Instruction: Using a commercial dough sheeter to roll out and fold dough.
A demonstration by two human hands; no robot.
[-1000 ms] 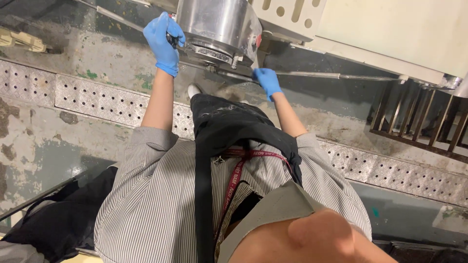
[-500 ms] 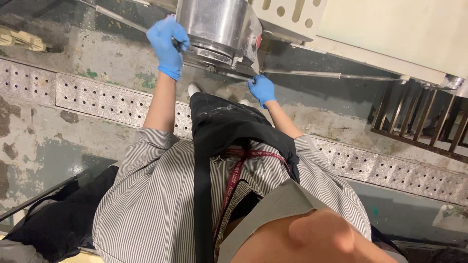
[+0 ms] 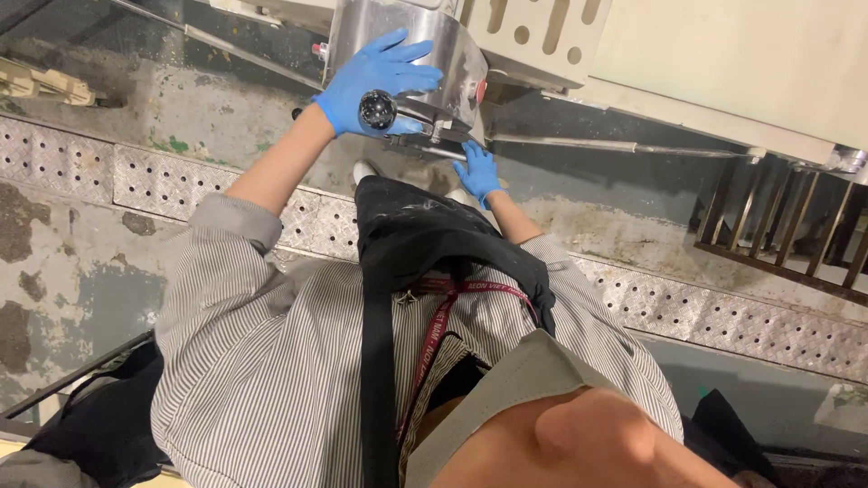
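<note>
left hand (image 3: pixel 375 81) spread flat on steel drum (image 3: pixel 402 54), black knob (image 3: pixel 377 110) in front; right hand (image 3: pixel 477 172) open beneath

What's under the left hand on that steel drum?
The left hand lies flat on the steel drum, with a black ball knob showing just below its palm. The drum surface beneath the glove is covered.

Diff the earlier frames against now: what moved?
The left hand left the side of the steel housing and now lies spread on its front, by a black ball knob. The right hand dropped slightly, fingers at the lower edge. The housing and perforated floor plates are unchanged.
</note>
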